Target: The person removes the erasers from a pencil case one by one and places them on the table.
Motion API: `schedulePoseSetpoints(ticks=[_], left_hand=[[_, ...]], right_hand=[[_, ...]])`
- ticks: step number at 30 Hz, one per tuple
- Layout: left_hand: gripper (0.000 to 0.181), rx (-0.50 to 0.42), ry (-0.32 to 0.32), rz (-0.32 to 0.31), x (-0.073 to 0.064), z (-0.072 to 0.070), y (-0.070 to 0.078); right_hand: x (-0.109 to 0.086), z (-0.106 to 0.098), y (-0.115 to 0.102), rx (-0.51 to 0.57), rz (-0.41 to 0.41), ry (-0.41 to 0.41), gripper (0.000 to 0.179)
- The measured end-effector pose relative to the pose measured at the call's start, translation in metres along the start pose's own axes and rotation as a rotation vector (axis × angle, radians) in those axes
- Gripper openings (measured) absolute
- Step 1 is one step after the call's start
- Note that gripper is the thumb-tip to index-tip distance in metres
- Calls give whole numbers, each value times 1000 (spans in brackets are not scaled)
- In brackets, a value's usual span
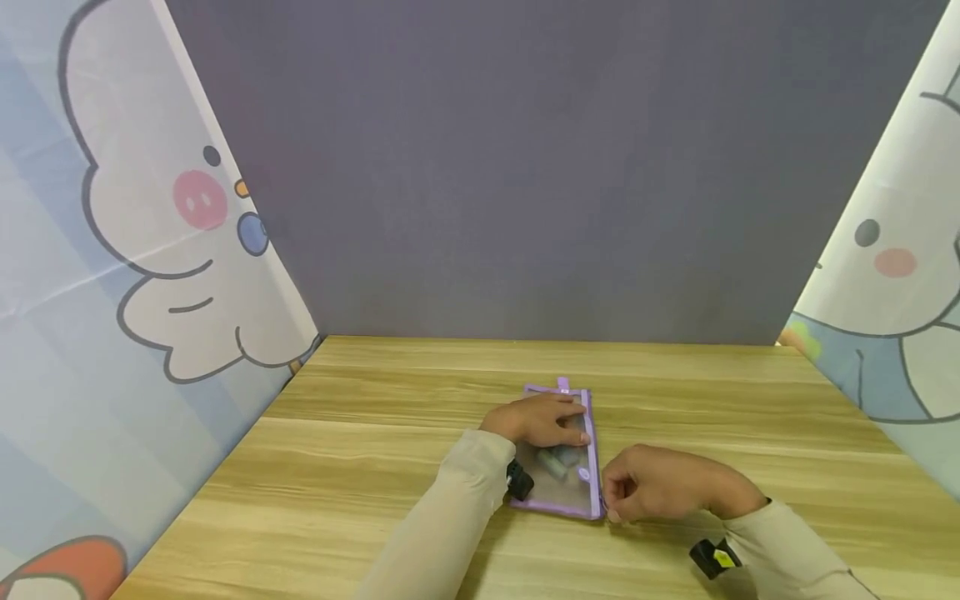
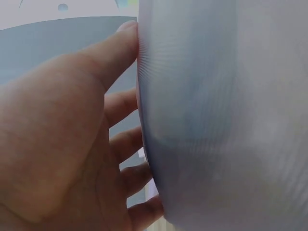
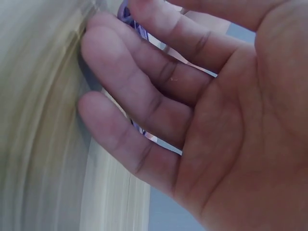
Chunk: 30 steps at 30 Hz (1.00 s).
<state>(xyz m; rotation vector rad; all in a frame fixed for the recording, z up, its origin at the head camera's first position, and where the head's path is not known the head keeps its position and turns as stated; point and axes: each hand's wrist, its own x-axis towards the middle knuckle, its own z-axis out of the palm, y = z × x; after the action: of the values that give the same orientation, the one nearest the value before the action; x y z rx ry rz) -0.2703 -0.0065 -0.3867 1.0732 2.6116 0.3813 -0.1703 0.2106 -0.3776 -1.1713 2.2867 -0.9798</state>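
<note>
A see-through zip pouch (image 1: 555,507) with purple edges lies flat on the wooden table. Spread over its upper part, my left hand (image 1: 538,419) rests with fingers fairly straight. Close up in the left wrist view, a translucent sheet of the pouch (image 2: 216,120) stands beside that hand's thumb and fingertips. Inside the pouch are a pale greenish stick-like piece (image 1: 552,464) and something darker, both blurred by the plastic. At the near right corner, my right hand (image 1: 663,483) pinches the purple zipper pull (image 3: 126,13), mostly hidden by the fingertips.
The wooden table (image 1: 360,475) runs back to a dark grey panel (image 1: 495,175). Cartoon-printed cloths stand at the left (image 1: 142,242) and right (image 1: 892,333). A small black wrist device (image 1: 712,557) is at the right sleeve, another (image 1: 519,481) at the left.
</note>
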Motion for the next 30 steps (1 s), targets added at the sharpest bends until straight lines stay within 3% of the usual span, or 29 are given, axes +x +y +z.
schedulePoseSetpoints(ticks=[6,10,13,16,22,30], left_hand=[[62,-32,60,40,-2,4,-5],[39,-87,116,63,-4,6,-8],[31,-125,145,56,-6,5,-9],[44,-126,168,30,-8,4,-8],[51,-68,200,-9,-10,0,-5],[52,126,229,-60,-15,-3,4]], right_hand=[[0,1,0,-17,17,13,11],[0,1,0,-10,30,25,10],[1,1,1,9,36,37,10],[1,0,2,27,35,52,10],[2,-3,6,18,41,81,10],[2,-5,15,-13,88,152,10]])
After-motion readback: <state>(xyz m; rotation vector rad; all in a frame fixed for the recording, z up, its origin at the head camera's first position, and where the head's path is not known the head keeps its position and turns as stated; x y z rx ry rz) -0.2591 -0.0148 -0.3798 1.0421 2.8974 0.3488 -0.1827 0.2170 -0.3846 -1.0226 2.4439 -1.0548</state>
